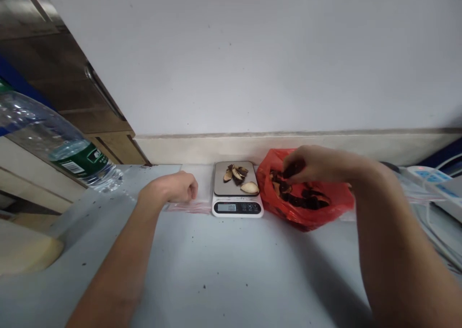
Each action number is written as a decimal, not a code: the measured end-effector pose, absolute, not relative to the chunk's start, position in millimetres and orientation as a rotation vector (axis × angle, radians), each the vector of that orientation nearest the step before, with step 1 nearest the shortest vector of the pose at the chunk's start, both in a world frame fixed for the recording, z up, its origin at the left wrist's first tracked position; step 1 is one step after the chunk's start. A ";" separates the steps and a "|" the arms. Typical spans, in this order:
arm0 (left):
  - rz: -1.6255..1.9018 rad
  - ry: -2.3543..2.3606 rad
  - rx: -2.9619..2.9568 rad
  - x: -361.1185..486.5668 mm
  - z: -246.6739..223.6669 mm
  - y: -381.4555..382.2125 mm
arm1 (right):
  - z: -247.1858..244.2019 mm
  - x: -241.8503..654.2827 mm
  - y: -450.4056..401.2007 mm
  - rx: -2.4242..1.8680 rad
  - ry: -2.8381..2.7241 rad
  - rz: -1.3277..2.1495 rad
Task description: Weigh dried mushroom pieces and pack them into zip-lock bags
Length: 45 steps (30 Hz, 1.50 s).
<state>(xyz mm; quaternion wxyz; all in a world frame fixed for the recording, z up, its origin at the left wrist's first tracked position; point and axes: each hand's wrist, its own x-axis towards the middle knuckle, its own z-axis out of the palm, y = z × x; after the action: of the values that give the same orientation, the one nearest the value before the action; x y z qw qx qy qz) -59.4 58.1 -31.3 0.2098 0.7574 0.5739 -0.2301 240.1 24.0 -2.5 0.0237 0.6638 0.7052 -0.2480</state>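
Note:
A white kitchen scale [237,208] stands at the middle against the wall, its display reading about 108. Several dark-edged dried slices [236,173] and one pale piece [250,188] lie on its metal plate. Right beside it an open red plastic bag [306,215] holds many dark dried pieces [310,199]. My right hand [312,164] is over the bag's opening, fingers pinched on a dark piece [294,168]. My left hand [182,187] rests curled, left of the scale, on clear plastic bags [197,206]; its fingertips are turned away, and nothing shows in it.
A clear bottle with a green label [84,159] is at the left. A pale yellowish container [32,248] sits at the lower left. White devices with blue markings [433,175] and cables are at the right. The wall [267,68] rises behind the grey table [224,270].

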 end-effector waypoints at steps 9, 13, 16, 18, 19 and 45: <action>-0.135 1.594 2.317 -70.5 -7.2 51.8 | 6.2 215.7 14.8 2.131 2.537 -0.560; 0.235 1.543 2.338 -68.0 -0.4 46.3 | -5.4 182.1 16.1 1.853 2.971 -0.887; 0.488 1.433 2.315 -61.9 -1.8 42.9 | -20.0 161.0 21.3 1.640 3.072 -0.876; 0.622 1.368 2.318 -57.9 -3.1 41.1 | -28.0 153.9 24.9 1.580 3.065 -0.822; 0.666 1.350 2.324 -56.2 -3.4 40.4 | -30.6 152.8 26.2 1.584 3.067 -0.820; 0.354 1.090 2.491 -53.3 -12.1 39.7 | -32.9 156.3 27.3 1.655 3.229 -1.503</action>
<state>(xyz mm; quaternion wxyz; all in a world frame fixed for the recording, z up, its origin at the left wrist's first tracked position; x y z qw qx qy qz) -53.3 39.7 -12.1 0.1984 0.8904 0.3896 0.1267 156.3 27.3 -32.9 -0.3829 0.3893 0.7595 -0.3536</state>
